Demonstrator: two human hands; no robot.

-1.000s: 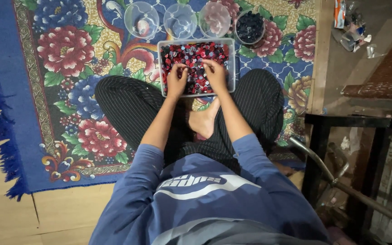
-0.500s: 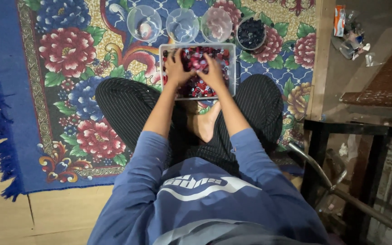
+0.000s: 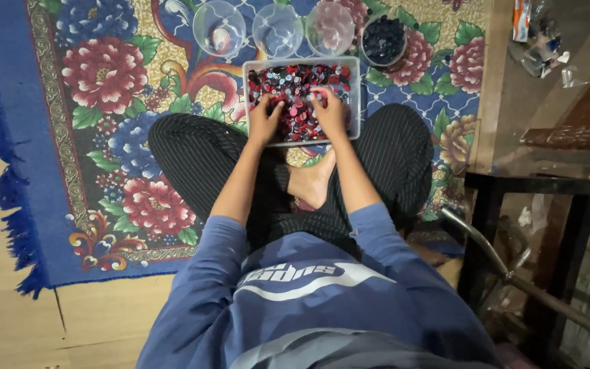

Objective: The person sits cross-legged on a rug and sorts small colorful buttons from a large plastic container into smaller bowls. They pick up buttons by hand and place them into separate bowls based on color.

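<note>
I sit cross-legged on a flowered blue rug (image 3: 97, 102). In front of my legs stands a clear rectangular tray (image 3: 356, 96) filled with small red, dark and pale pieces. My left hand (image 3: 265, 117) rests in the tray's left half, fingers curled down into the pieces. My right hand (image 3: 329, 109) lies in the middle of the tray, fingers likewise buried among the pieces. Whether either hand pinches a piece is hidden. Beyond the tray stand three clear bowls: left (image 3: 219, 29), middle (image 3: 278, 30) and right (image 3: 330, 27), and a fourth bowl (image 3: 384, 39) holding dark blue pieces.
A dark metal frame (image 3: 486, 225) with a curved metal bar (image 3: 486, 246) stands at my right. Small packets and clutter (image 3: 537, 41) lie on the floor beyond the rug's right edge. Wooden floor (image 3: 8, 314) shows at the left.
Both hands shifted a little within the tray, working through the pieces. The view moved slightly, so the tray and bowls sit higher in frame.
</note>
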